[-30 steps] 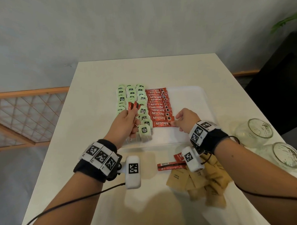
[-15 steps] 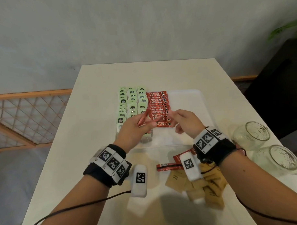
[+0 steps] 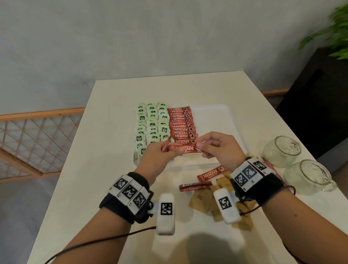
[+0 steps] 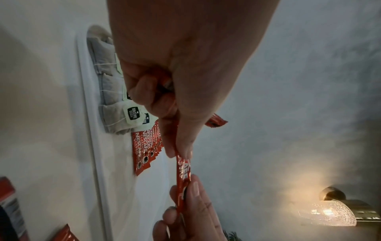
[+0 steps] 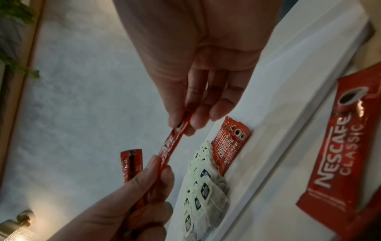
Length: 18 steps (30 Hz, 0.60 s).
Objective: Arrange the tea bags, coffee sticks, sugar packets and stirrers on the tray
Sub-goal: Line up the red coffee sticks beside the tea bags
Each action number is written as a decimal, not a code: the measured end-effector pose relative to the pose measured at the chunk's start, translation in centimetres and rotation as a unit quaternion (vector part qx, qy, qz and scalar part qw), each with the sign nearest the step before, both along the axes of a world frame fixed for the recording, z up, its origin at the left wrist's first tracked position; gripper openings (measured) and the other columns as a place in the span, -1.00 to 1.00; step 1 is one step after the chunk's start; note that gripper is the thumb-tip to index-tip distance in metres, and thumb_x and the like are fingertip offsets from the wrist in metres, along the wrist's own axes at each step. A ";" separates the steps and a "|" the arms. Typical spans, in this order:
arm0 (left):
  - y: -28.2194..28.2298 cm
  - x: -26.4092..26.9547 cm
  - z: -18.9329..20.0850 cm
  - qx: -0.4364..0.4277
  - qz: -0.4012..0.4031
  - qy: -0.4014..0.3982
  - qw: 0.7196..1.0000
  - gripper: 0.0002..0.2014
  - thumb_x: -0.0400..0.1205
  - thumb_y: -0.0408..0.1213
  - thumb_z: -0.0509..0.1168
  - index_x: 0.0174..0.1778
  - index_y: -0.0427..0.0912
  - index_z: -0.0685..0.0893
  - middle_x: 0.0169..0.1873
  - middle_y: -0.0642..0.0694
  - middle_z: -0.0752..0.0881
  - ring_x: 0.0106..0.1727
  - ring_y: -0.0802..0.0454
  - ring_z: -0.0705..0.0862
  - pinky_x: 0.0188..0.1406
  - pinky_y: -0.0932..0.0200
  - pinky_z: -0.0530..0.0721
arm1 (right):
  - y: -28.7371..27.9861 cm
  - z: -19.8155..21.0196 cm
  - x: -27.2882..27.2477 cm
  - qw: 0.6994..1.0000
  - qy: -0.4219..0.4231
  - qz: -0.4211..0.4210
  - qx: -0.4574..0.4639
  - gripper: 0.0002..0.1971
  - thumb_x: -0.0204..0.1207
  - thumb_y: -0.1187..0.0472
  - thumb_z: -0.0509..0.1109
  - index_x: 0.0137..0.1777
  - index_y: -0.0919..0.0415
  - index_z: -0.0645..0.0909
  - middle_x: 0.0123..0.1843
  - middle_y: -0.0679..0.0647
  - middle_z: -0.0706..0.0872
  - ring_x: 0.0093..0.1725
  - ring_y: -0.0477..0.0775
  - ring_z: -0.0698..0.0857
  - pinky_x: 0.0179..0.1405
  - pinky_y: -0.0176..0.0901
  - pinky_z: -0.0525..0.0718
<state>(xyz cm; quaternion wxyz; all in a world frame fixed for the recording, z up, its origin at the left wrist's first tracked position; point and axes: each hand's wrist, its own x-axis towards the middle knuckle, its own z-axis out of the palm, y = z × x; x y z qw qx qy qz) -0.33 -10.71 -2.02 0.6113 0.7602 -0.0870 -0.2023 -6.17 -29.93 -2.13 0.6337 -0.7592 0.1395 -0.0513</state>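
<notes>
A white tray carries rows of green-tagged tea bags on its left and a column of red coffee sticks beside them. Above the tray's near edge my left hand grips two coffee sticks. One stick reaches across to my right hand, which pinches its far end between thumb and fingers. The other stick pokes up from my left fist. In the left wrist view the shared stick spans both hands, as it does in the right wrist view.
On the table in front of the tray lie two loose coffee sticks and a pile of brown sugar packets. Two glass jars stand at the right. The tray's right half is bare.
My right hand left the lowest stick on the tray and came up to pinch the end of a stick held by my left hand, which moved right from the tea bags.
</notes>
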 end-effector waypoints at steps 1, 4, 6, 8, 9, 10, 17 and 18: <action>0.0 -0.1 0.1 -0.002 -0.003 0.003 1.000 -0.92 0.50 -0.20 0.55 -0.11 -0.01 0.84 -0.16 -0.07 0.86 -0.02 0.04 0.78 0.06 0.20 0.66 | 0.0 0.2 -0.1 1.000 0.012 0.011 -0.004 -0.87 0.45 0.23 0.56 -0.01 0.13 0.78 -0.28 0.06 0.82 -0.36 -0.06 0.71 -0.18 -0.16 0.72; -0.4 -0.7 0.5 -0.004 -0.025 -0.007 1.000 -0.92 0.50 -0.25 0.55 -0.11 -0.05 0.85 -0.21 -0.01 0.86 -0.17 0.23 0.77 -0.11 0.43 0.64 | 0.5 1.0 -0.2 0.995 0.046 0.082 -0.020 -0.84 0.43 0.14 0.58 -0.02 0.14 0.80 -0.25 0.10 0.84 -0.34 -0.06 0.69 -0.18 -0.17 0.69; -0.7 -1.0 0.6 -0.002 -0.026 -0.016 1.000 -0.92 0.51 -0.25 0.54 -0.10 -0.08 0.86 -0.21 -0.06 0.86 -0.19 0.22 0.75 -0.15 0.44 0.60 | 0.9 1.1 -0.1 0.993 0.046 0.102 -0.027 -0.83 0.43 0.14 0.57 -0.05 0.21 0.80 -0.29 0.13 0.82 -0.38 -0.08 0.65 -0.26 -0.21 0.67; -0.8 -0.9 0.7 -0.008 -0.010 -0.008 1.000 -0.94 0.51 -0.27 0.54 -0.12 -0.07 0.84 -0.21 -0.05 0.85 -0.17 0.19 0.76 -0.14 0.39 0.59 | 0.7 1.1 0.1 0.995 0.043 0.081 -0.030 -0.83 0.43 0.16 0.58 -0.09 0.26 0.77 -0.35 0.13 0.77 -0.44 -0.09 0.60 -0.34 -0.25 0.64; -0.8 -0.8 0.7 -0.013 -0.001 -0.002 1.000 -0.95 0.52 -0.27 0.53 -0.14 -0.06 0.84 -0.21 -0.06 0.85 -0.16 0.16 0.76 -0.13 0.35 0.60 | 0.4 1.1 0.3 0.996 0.043 0.068 -0.028 -0.83 0.43 0.17 0.58 -0.10 0.28 0.75 -0.36 0.12 0.77 -0.45 -0.09 0.60 -0.36 -0.26 0.63; -0.8 -0.7 0.7 -0.016 0.007 0.004 1.000 -0.95 0.52 -0.27 0.53 -0.15 -0.04 0.83 -0.19 -0.09 0.86 -0.15 0.11 0.75 -0.14 0.32 0.60 | 0.0 1.1 0.4 0.997 0.046 0.056 -0.023 -0.83 0.43 0.18 0.58 -0.11 0.29 0.74 -0.35 0.11 0.77 -0.46 -0.08 0.60 -0.38 -0.27 0.64; -0.8 1.0 1.7 0.019 0.070 0.012 0.997 -0.61 0.66 0.03 0.34 0.30 -0.09 0.50 0.05 -0.04 0.68 -0.10 0.17 0.62 -0.26 0.25 0.56 | -3.4 -0.2 1.8 0.995 0.096 0.003 -0.013 -0.82 0.64 0.32 0.34 0.12 0.42 0.69 -0.14 0.23 0.81 -0.33 0.02 0.68 -0.29 -0.20 0.74; -0.6 1.5 1.9 0.017 0.091 0.020 0.996 -0.64 0.70 0.01 0.26 0.31 -0.08 0.42 0.05 -0.04 0.67 -0.15 0.16 0.58 -0.24 0.18 0.52 | -3.7 -0.8 2.1 0.992 0.120 -0.010 -0.041 -0.83 0.64 0.32 0.34 0.09 0.41 0.69 -0.15 0.21 0.81 -0.34 0.02 0.67 -0.30 -0.19 0.72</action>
